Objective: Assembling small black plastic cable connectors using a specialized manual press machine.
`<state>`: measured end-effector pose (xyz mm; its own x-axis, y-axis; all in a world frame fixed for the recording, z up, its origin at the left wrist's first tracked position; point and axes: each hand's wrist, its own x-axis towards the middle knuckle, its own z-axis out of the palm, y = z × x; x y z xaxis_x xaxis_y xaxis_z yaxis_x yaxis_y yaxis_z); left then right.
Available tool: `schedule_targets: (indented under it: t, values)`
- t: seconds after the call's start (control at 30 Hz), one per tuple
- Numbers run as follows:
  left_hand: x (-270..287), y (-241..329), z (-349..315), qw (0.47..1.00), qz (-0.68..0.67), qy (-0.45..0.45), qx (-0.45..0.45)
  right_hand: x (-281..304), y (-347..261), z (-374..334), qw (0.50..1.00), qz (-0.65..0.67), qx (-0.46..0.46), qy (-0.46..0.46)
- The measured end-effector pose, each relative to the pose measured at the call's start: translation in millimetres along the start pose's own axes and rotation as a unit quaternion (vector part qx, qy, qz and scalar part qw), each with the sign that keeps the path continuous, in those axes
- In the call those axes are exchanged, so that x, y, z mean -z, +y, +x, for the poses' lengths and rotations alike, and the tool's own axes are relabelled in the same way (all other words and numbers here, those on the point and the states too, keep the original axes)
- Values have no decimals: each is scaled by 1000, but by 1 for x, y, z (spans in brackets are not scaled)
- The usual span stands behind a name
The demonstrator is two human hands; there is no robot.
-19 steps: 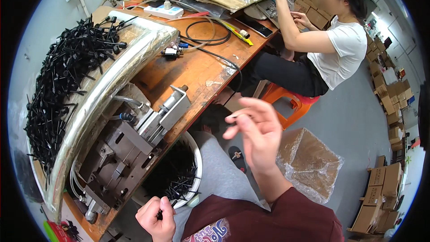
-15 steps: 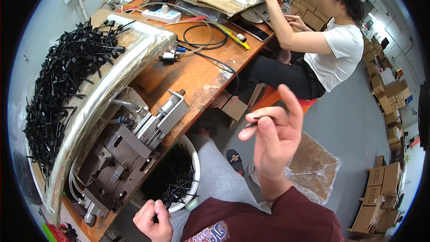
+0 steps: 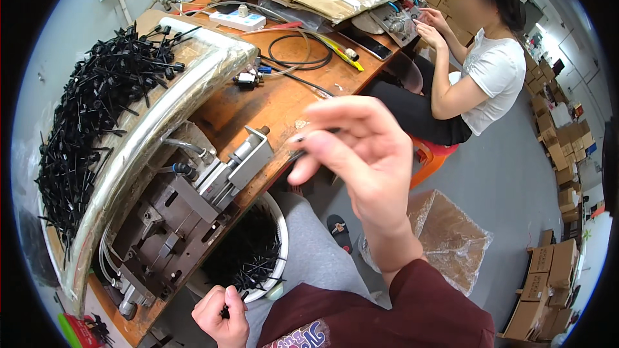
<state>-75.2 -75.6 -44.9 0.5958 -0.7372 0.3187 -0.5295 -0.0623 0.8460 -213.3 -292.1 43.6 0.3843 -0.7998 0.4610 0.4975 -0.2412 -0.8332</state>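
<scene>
My right hand (image 3: 371, 161) is raised in the middle of the view, off the table edge. Its thumb and fingertips pinch a small, dark, thin part (image 3: 298, 154), mostly covered by the fingers. Low in the view, my left hand (image 3: 221, 317) is curled into a fist beside a white bucket (image 3: 284, 245). A bit of a black plastic part (image 3: 225, 311) shows between its fingers. Thin black stemmed parts (image 3: 255, 270) fill the bucket. Left of both hands, a metal fixture (image 3: 187, 200) with pneumatic cylinders is at the table edge.
A large heap of black stemmed parts (image 3: 97, 116) lies on a film-wrapped cardboard tray (image 3: 213, 58) on the wooden table (image 3: 284, 109). A power strip (image 3: 238, 20), cables and a phone (image 3: 364, 44) lie farther back. Another person (image 3: 483, 71) sits at the far right.
My right hand has moved left and toward the fixture, still pinching the small part. My left hand stays put. The other person's arm has come down from the heap, hands now together.
</scene>
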Motion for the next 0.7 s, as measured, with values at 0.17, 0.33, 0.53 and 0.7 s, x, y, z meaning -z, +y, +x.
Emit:
schedule_targets:
  t: [0.17, 0.33, 0.53, 0.7]
  values:
    - [0, 9, 18, 1000, 26, 1, 16, -19, 24, -23, 962, 71, -220, -146]
    - [4, 4, 29, 999, 31, -17, 26, -26, 68, -78, 920, 90, -332, -190]
    - [8, -8, 25, 999, 3, -7, 34, -35, 77, -87, 918, 94, -321, -212]
    - [10, -17, 22, 1000, -5, 1, 28, -40, 83, -89, 923, 92, -302, -220]
